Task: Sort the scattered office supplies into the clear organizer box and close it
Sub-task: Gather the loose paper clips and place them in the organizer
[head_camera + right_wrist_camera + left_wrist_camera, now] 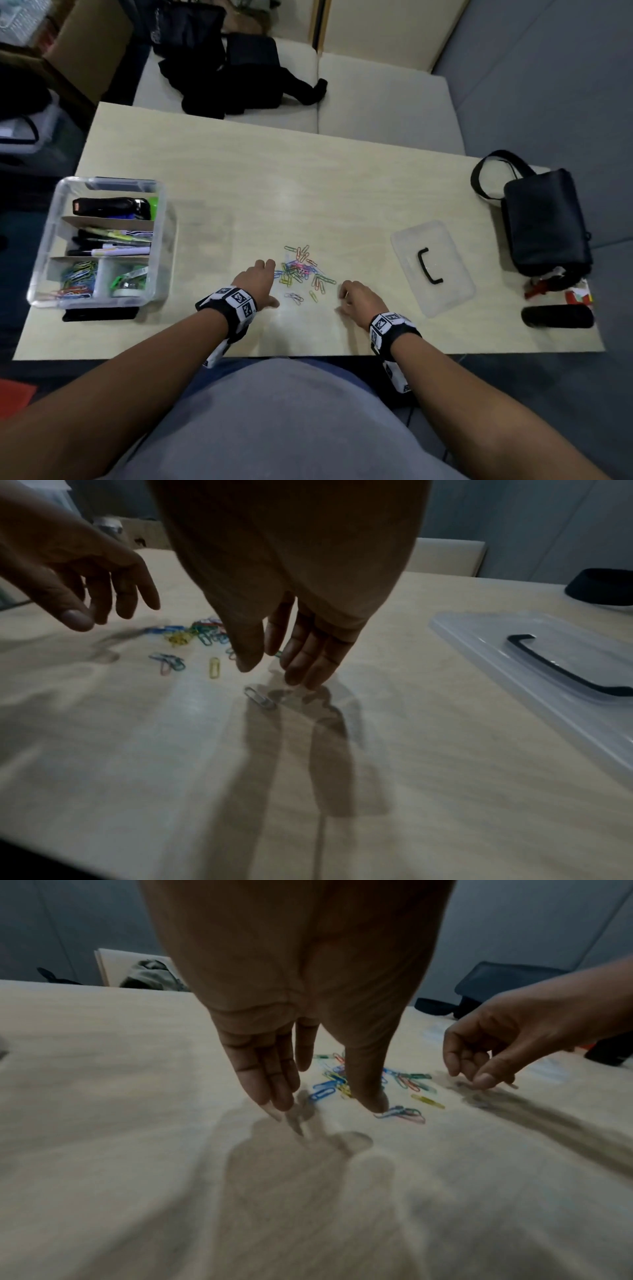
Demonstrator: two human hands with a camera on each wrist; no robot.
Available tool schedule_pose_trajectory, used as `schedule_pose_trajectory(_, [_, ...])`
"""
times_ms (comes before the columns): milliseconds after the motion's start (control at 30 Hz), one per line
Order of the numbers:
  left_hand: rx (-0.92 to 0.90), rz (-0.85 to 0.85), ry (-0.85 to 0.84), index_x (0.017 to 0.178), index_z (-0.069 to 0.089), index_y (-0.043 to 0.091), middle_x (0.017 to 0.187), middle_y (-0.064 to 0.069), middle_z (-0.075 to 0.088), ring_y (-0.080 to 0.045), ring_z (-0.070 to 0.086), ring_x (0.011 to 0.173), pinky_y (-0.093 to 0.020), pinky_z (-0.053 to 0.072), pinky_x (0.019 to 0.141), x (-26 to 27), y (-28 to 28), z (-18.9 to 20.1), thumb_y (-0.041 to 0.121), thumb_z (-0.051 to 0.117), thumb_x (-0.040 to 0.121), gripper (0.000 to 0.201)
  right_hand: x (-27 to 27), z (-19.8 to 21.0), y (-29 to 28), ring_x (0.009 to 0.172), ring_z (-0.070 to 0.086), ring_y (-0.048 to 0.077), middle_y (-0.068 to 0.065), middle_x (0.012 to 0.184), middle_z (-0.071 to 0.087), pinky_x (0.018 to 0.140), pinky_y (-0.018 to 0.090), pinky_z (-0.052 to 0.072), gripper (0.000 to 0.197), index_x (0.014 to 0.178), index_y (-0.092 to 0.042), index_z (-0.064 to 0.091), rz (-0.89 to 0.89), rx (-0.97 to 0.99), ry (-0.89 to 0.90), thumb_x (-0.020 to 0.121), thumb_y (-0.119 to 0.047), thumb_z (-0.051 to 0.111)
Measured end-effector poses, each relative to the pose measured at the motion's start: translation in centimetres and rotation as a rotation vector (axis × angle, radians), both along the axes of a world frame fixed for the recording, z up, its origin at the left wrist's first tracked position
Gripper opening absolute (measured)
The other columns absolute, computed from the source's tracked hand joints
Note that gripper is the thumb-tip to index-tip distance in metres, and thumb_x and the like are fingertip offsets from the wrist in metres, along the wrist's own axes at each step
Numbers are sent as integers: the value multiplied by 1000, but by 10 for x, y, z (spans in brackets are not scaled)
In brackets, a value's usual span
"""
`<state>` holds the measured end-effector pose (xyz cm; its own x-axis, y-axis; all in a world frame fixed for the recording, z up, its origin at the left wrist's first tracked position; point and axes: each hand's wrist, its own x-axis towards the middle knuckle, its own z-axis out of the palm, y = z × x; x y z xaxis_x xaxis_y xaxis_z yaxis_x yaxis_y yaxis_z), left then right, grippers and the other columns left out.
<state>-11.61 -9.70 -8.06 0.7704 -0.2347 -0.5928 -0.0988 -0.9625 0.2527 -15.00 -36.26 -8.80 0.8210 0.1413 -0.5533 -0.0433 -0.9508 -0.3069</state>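
Observation:
A pile of coloured paper clips (301, 270) lies on the table between my hands. My left hand (269, 282) hovers at the pile's left edge with straight fingers (274, 1091), its thumb tip just above a small clump of clips (400, 1114). To the right of the pile my right hand (342, 298) is relaxed and holds nothing; a lone silver clip (260, 702) lies just under it (274, 673). At the table's left stands the clear organizer box (44, 240), open, with a stapler, pens, clips and tape in its compartments. Its clear lid (433, 267) lies at the right.
A black pouch (544, 222) with a strap sits at the table's right end, with a black cylinder (556, 317) and small red and white items (579, 296) near it. A flat black object (101, 313) lies by the box's front. Black bags (239, 78) rest on the seat beyond.

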Motion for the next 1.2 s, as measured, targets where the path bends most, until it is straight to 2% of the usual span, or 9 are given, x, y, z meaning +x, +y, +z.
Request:
schedule_pose_trajectory(133, [20, -16, -6, 124, 36, 9, 117, -10, 50, -30, 59, 99, -37, 48, 73, 2, -14, -11, 54, 83, 65, 88, -3, -7, -12, 86, 58, 22, -1, 99, 56, 73, 32, 45, 28, 97, -20, 52, 20, -20, 46, 82, -24, 75])
schedule_pose_trajectory(300, [22, -63, -39, 123, 36, 11, 114, -8, 50, -29, 59, 99, -36, 46, 73, 8, -31, -18, 57, 84, 59, 92, 4, -12, -10, 87, 58, 25, 1, 99, 56, 73, 34, 44, 19, 87, -22, 49, 89, -21, 52, 87, -20, 68])
schedule_pose_trajectory(500, [-29, -49, -37, 121, 38, 9, 116, -11, 51, -32, 57, 98, -35, 40, 69, 23, -44, -26, 27, 75, 80, 58, 26, -14, 9, 76, 56, 22, -3, 88, 54, 66, 35, 46, 17, 81, -21, 50, 139, 38, 23, 90, -24, 64])
schedule_pose_trajectory(700, [-87, -28, -44, 121, 39, 8, 117, -15, 51, -37, 58, 96, -41, 43, 66, 38, -43, -31, 19, 63, 89, 42, 57, -14, 37, 74, 53, 24, 0, 88, 55, 60, 32, 37, 16, 84, -20, 47, 162, 73, -18, 92, -27, 58])
schedule_pose_trajectory(833, [-112, -8, -116, 118, 41, 7, 113, -16, 48, -38, 56, 91, -44, 48, 68, 48, -43, -26, 23, 74, 80, 53, 70, -19, 42, 80, 57, 27, 0, 91, 56, 66, 37, 46, 16, 86, -22, 45, 113, 119, -48, 92, -28, 58])
schedule_pose_trajectory(933, [-90, 9, -209, 121, 44, 9, 117, -15, 43, -34, 52, 93, -44, 49, 74, 54, -38, -20, 37, 85, 66, 75, 73, -18, 34, 85, 56, 23, -1, 100, 52, 69, 38, 49, 16, 97, -24, 46, 67, 175, -127, 93, -33, 59])
schedule_pose_trajectory(1067, [-57, -80, -182, 126, 40, 12, 117, -11, 41, -32, 47, 96, -44, 45, 75, 56, -34, -25, 53, 88, 51, 98, 76, -16, 28, 99, 53, 20, 4, 123, 41, 78, 35, 52, 67, 136, -21, 40, 45, 179, -127, 82, -42, 73])
schedule_pose_trajectory(1133, [-85, -124, -150, 123, 43, 10, 113, -11, 42, -31, 47, 91, -42, 44, 70, 55, -39, -29, 48, 89, 48, 96, 78, -16, 32, 108, 50, 24, 7, 125, 39, 85, 37, 52, 82, 142, -20, 36, 87, 183, -99, 75, -40, 79])
schedule_pose_trajectory(1200, [-139, -121, -133, 118, 46, 7, 109, -13, 44, -33, 50, 86, -42, 46, 66, 55, -46, -32, 33, 88, 54, 81, 79, -16, 38, 111, 48, 27, 8, 124, 40, 88, 39, 51, 83, 141, -18, 38, 135, 191, -86, 73, -34, 81])
